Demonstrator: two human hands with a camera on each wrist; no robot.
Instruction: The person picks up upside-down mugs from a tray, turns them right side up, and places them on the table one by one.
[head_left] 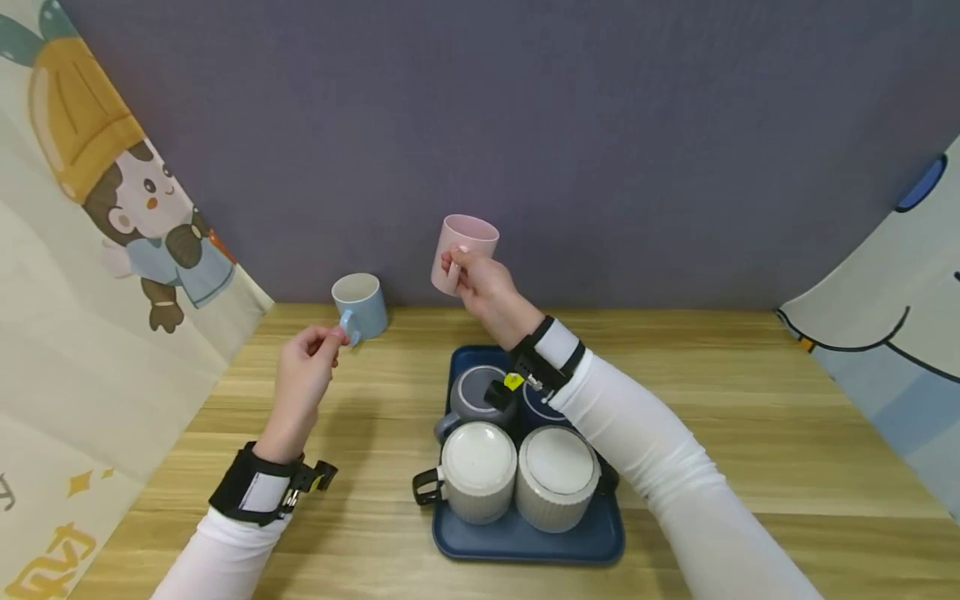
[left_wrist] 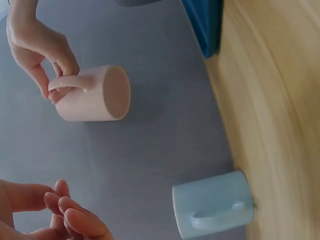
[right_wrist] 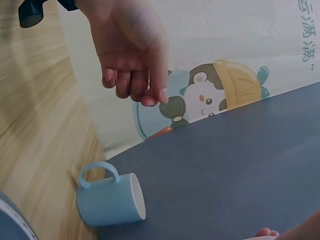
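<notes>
"What's left of the tray [head_left: 525,547]?"

"The left hand [head_left: 303,371], level with the tray's far end. Its grip is relaxed: fingers loosely bent, nothing held."

"Is it on the blue mug [head_left: 365,313]?"

"Near it, but apart; both wrist views show a gap. That mug stands upright on the tabletop [head_left: 720,392], left of the tray and past its far edge."

"Next?"

"The pink mug [head_left: 477,242], raised beyond the tray's far edge, slightly tilted. The right hand [head_left: 491,289] has it, that grip pinching the handle [left_wrist: 72,80]."

"And on the tray?"

"At the far left, a grey mug [head_left: 480,392]; at the near end, two ribbed mugs [head_left: 480,483], bottoms up, side by side; at the far right, a dark blue mug [head_left: 536,408], partly hidden by the right wrist."

"Further right?"

"A white sleeve [head_left: 652,442] reaching in from beside the tray."
</notes>
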